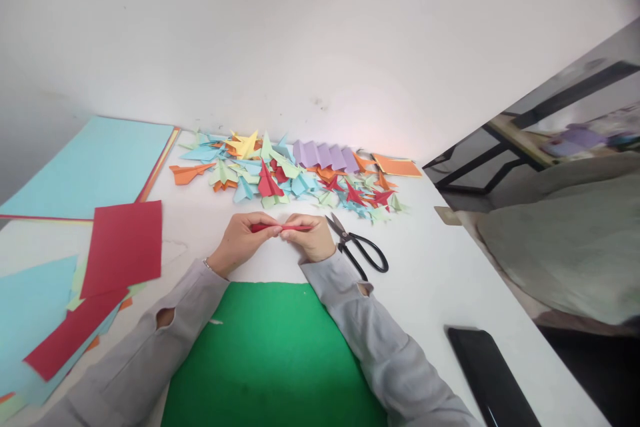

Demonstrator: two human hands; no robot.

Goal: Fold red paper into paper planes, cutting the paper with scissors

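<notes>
Here the narrow, folded red paper strip (299, 227) runs left to right between left hand (239, 242) and right hand (316, 237), both hands' fingers (302, 219) pinching it over the white tabletop (420, 267), neither nearer

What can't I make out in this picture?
All in the head view:
Red paper: the left hand and right hand cover parts of it, hiding its full shape.
Green sheet: cut off by the bottom edge.
Black slab: also cut off by the bottom edge.
Purple thing, far right: too blurred to identify.
</notes>
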